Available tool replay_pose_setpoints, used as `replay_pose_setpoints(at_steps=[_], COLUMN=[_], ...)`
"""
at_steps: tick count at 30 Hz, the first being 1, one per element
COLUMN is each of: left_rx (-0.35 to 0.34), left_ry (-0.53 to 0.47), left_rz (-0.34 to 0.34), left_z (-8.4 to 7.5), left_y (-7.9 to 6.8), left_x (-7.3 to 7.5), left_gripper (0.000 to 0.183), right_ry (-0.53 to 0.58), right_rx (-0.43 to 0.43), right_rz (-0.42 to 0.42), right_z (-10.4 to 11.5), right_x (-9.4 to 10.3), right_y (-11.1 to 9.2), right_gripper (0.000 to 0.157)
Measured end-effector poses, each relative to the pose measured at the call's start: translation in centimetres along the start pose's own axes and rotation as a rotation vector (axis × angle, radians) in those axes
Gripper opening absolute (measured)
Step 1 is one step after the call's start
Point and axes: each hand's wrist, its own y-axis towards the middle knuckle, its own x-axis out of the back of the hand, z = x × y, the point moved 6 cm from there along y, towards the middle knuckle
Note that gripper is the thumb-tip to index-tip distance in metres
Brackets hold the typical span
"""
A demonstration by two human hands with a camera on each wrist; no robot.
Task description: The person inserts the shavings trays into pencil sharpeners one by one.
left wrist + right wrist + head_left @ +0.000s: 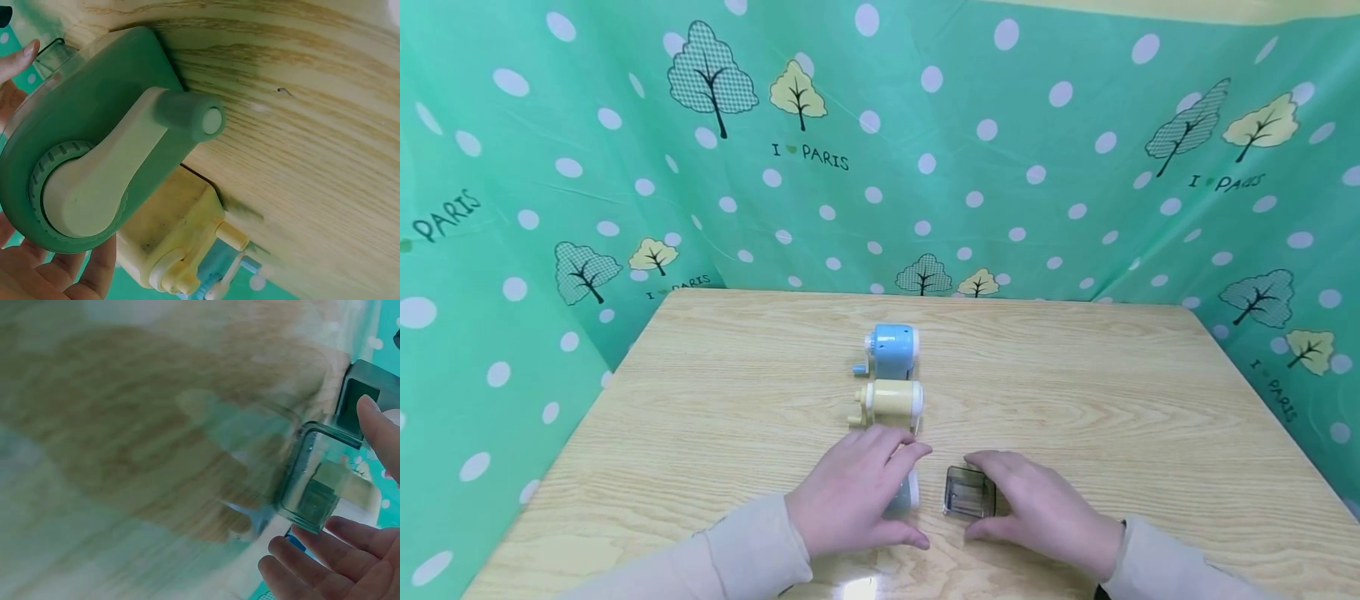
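Observation:
The green crank pencil sharpener fills much of the left wrist view, its pale crank toward the camera. In the head view it is mostly hidden under my left hand. That hand arches over it, thumb and fingers spread to either side. Just right of it on the table lies a clear smoky drawer. My right hand surrounds the drawer loosely, fingers on the far side, thumb on the near side. In the right wrist view the drawer sits close to the fingertips; contact cannot be told.
Beyond the left hand stand a yellow crank sharpener and a blue one, lined up on the wooden table. Green dotted cloth hangs behind and beside the table.

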Motion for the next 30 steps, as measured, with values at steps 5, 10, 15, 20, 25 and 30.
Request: replay_pose_setpoints(at_steps=[5,10,15,20,25,30], left_rx=[0.009,0.015,0.023,0.035,0.039,0.047], left_ry=[-0.006,-0.018,-0.019,-0.003,0.002,0.001], left_rz=[0.003,0.002,0.005,0.032,0.046,0.06], left_z=[0.0,0.02,0.01,0.0,-0.02,0.02], left_y=[-0.08,-0.2,-0.29,-0.38,-0.45,-0.56], left_x=[-0.16,-0.32,-0.38,-0.55,-0.66,-0.79], left_gripper=[0.09,0.09,0.09,0.089,0.088,0.088], right_ry=[0.021,0.044,0.045,0.036,0.041,0.038], right_rx=[-0.02,-0.032,-0.042,-0.052,-0.043,-0.043], right_rz=[-0.007,0.006,0.018,0.016,0.014,0.011], right_z=[-0.43,-0.66,-0.87,-0.99,-0.98,-0.93], right_x=[-0.22,-0.53,-0.75,-0.8,-0.75,-0.74], right_y=[-0.32,-0.54,-0.6,-0.61,-0.59,-0.59], right_gripper=[0.079,0.076,0.074,0.073,0.074,0.073])
